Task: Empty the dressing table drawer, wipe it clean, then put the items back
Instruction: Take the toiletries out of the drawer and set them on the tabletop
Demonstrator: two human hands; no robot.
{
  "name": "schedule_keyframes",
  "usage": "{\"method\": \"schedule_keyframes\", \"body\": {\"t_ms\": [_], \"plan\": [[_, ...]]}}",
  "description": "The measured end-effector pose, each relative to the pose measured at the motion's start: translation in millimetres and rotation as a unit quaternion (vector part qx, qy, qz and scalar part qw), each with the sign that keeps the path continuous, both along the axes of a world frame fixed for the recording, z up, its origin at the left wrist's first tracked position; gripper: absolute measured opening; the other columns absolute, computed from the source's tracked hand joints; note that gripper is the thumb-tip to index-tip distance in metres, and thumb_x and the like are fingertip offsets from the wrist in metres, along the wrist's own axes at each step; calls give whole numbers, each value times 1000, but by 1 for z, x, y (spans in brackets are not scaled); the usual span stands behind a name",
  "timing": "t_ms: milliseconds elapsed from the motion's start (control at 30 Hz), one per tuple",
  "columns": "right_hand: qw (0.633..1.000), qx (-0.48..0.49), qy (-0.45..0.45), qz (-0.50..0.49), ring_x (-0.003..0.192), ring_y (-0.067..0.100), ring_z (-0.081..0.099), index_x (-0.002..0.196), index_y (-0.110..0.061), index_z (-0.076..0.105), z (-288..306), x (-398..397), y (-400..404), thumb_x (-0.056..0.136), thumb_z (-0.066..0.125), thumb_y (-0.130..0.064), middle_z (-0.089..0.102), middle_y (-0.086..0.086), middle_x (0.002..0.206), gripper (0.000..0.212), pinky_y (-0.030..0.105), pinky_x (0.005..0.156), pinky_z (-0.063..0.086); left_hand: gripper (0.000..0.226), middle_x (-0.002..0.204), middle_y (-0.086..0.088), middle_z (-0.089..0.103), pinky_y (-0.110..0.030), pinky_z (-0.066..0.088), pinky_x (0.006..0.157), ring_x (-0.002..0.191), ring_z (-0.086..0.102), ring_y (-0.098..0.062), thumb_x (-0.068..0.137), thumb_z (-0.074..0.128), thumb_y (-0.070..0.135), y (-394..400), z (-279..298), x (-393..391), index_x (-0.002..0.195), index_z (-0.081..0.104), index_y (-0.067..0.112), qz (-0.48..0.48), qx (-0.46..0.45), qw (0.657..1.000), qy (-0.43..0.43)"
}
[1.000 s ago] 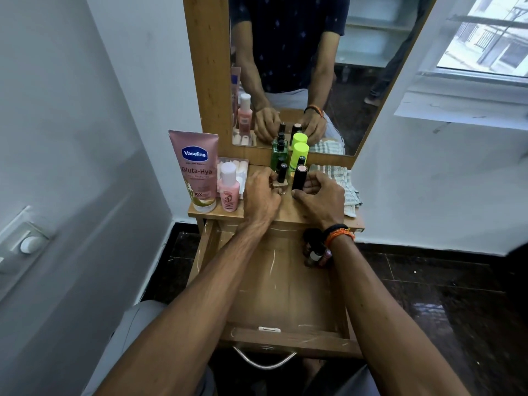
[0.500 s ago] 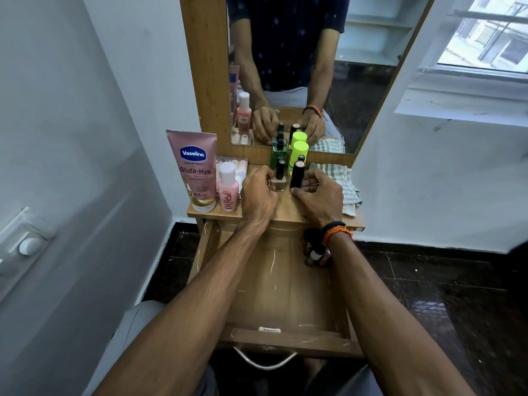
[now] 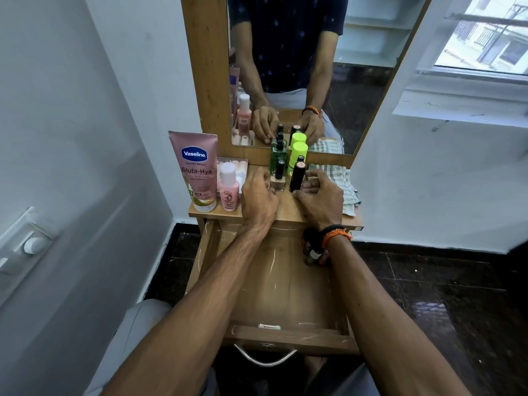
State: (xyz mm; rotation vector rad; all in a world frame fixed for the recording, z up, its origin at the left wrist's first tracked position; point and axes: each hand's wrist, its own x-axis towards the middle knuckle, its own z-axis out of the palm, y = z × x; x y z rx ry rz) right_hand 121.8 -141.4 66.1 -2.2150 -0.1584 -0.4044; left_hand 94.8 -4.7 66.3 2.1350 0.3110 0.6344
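Observation:
The wooden drawer (image 3: 285,292) is pulled out below the dressing table top (image 3: 288,212). A few small bottles (image 3: 313,250) lie in its back right corner, partly hidden by my right wrist. My left hand (image 3: 258,195) is on the table top, fingers curled at the base of a small nail polish bottle (image 3: 277,181) with a black cap. My right hand (image 3: 321,195) holds an upright black tube (image 3: 297,178) between thumb and curled fingers. Both items stand on the top.
On the top stand a pink Vaseline tube (image 3: 197,170), a pink bottle (image 3: 228,187), a clear box (image 3: 238,165), a green bottle (image 3: 278,155) and a neon-capped bottle (image 3: 298,152). A checked cloth (image 3: 341,184) lies at the right. The mirror (image 3: 300,67) rises behind; a wall runs along the left.
Both hands stay at the same two items on the table top. The right hand's fingers have eased slightly around the black tube.

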Motion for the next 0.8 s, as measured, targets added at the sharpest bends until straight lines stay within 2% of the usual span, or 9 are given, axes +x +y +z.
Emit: {"method": "schedule_keyframes", "body": {"t_ms": [133,233,433,567,667,800], "plan": [[999,18,-44,-17,82,13,69,110,-12,68,0,-13,-8,82,78,-10,72,0,90,31,23,79,59,28,105,2,63,-30,56,80,93,60,-13,83,71,1,-9,-1,-16,106,61,12,1,0,1000,-22],[997,44,-51,-31,82,12,70,104,-11,70,1,-28,-21,79,82,-12,73,1,90,28,20,79,58,20,100,3,62,-32,56,75,89,61,-15,85,70,6,-15,-4,-31,101,61,14,-27,18,999,-42],[992,82,-64,-76,79,7,70,96,-15,73,-6,-73,-53,80,82,-13,73,-5,87,19,24,79,60,12,87,5,64,-12,49,65,77,59,-7,85,69,4,-26,-22,-63,88,64,14,-117,23,992,-39],[993,34,-36,-106,77,8,70,90,-16,76,-19,-95,-74,82,79,-14,73,-6,84,9,31,79,61,10,88,8,67,-11,48,61,72,60,-2,85,73,10,-35,-39,-75,92,70,17,-186,9,982,34],[994,-27,12,-104,75,11,68,87,-16,77,-31,-105,-83,80,78,-12,73,-5,81,9,36,80,61,22,97,4,66,-20,54,70,76,62,-5,84,75,13,-43,-47,-77,106,73,18,-228,32,970,77],[992,-94,64,-63,82,15,64,99,-14,77,-46,-110,-85,79,82,-20,68,2,92,22,37,80,59,34,107,1,62,-28,57,76,87,62,-12,85,76,15,-53,-54,-78,119,69,19,-254,64,960,103]]}}
